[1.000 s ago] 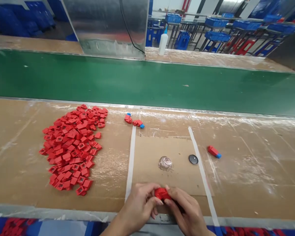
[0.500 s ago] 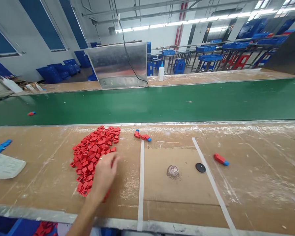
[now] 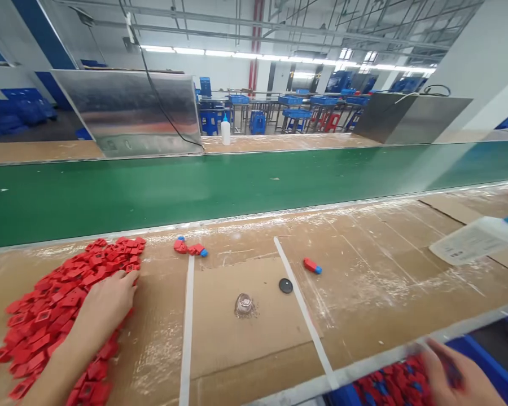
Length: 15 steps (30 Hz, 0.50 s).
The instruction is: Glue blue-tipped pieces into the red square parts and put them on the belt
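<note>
My left hand (image 3: 110, 296) rests over the right side of a pile of small red plastic pieces (image 3: 46, 316), its fingers curled down at the pile's edge. The fingertips are partly hidden, so what they grip cannot be made out. At the lower right, my right hand (image 3: 461, 375) is over a blue bin (image 3: 486, 361) holding many red and blue pieces (image 3: 392, 383). Motion smears its fingers, and red shows between them. Between the hands, a small round container (image 3: 244, 304) stands on a cardboard sheet (image 3: 220, 344), beside a black disc (image 3: 285, 286).
Two red-and-blue pieces (image 3: 190, 248) lie near the belt, and another red-and-blue piece (image 3: 312, 265) lies right of the tape. A translucent bottle (image 3: 469, 242) lies at the right. Beyond the bench runs a green conveyor belt (image 3: 237, 186), with a metal panel (image 3: 131, 113) behind it.
The view has swung right, bringing the blue bin and the lying bottle into sight. My right hand has come into view over the bin. My left hand remains at the red pile.
</note>
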Available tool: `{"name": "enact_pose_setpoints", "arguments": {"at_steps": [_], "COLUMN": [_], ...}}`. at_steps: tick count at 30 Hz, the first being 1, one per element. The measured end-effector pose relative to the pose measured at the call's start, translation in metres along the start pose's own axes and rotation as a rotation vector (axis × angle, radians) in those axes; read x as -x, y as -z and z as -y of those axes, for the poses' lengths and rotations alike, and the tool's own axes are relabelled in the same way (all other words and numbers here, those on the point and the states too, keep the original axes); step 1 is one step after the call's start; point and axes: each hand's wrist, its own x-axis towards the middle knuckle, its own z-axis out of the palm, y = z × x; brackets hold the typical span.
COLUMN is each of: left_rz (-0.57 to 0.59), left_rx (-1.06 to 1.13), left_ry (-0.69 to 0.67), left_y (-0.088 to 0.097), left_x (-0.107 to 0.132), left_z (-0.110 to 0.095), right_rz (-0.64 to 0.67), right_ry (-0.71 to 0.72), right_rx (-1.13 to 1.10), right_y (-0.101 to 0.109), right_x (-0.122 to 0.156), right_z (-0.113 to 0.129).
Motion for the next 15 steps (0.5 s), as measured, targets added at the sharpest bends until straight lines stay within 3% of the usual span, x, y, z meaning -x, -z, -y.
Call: {"name": "enact_pose_setpoints", "arguments": {"at_steps": [4,8,11,15], "left_rz": [0.011,0.111,0.135,0.117], "left_rx": [0.311,0.659,0.793,0.976], "left_ry": [-0.059,-0.045,0.053,0.216], "left_y": [-0.003,-0.007,-0.014,-0.030], "left_x": [0.015,0.047,0.067,0.083], "left_z": [0.003,-0.017,-0.031,-0.041], "right_rz": [0.159,0.343,0.467,0.518], "right_ry": [0.215,0.370,0.434,0.389], "right_rx": [-0.155,-0.201,-0.158,-0.111], "right_y": [-0.055,-0.096,-0.109,-0.115], "right_x": [-0.056,-0.090,-0.100,-0.111], "right_z": [0.052,0.097,0.104,0.096]}}
